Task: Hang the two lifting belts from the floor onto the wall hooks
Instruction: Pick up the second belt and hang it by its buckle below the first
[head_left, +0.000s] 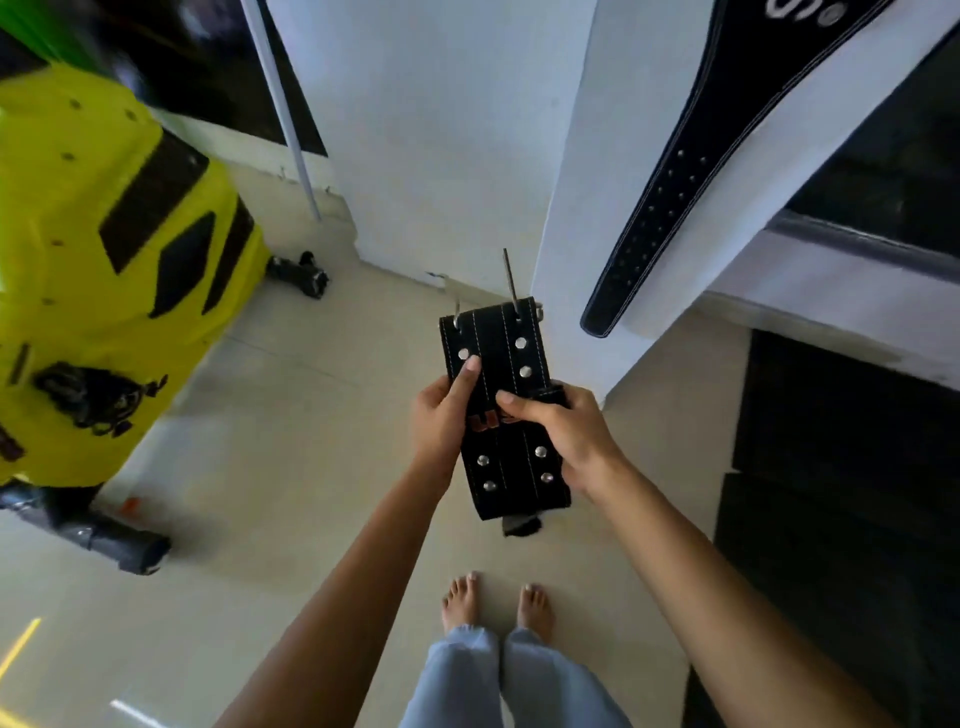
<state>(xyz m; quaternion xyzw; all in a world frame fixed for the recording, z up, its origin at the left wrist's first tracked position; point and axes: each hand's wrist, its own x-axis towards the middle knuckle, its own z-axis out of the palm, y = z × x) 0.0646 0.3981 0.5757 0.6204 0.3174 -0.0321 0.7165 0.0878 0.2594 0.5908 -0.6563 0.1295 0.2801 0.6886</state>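
Observation:
I hold a black leather lifting belt (501, 332) in front of me, folded, with white stitching, silver rivets and a metal buckle with two prongs at its top end. My left hand (441, 415) grips its left edge, thumb on the face. My right hand (563, 434) grips its right edge, fingers across the middle. A second black lifting belt (691, 171) hangs down the white wall at the upper right, its tapered end with holes pointing down. Its top runs out of view, so the hook is hidden.
A yellow-green machine housing (104, 249) with black base tubes (119, 543) fills the left. A white wall corner (447, 156) stands ahead and a dark step or cabinet (841, 493) is on the right. My bare feet (496, 605) stand on beige floor tiles.

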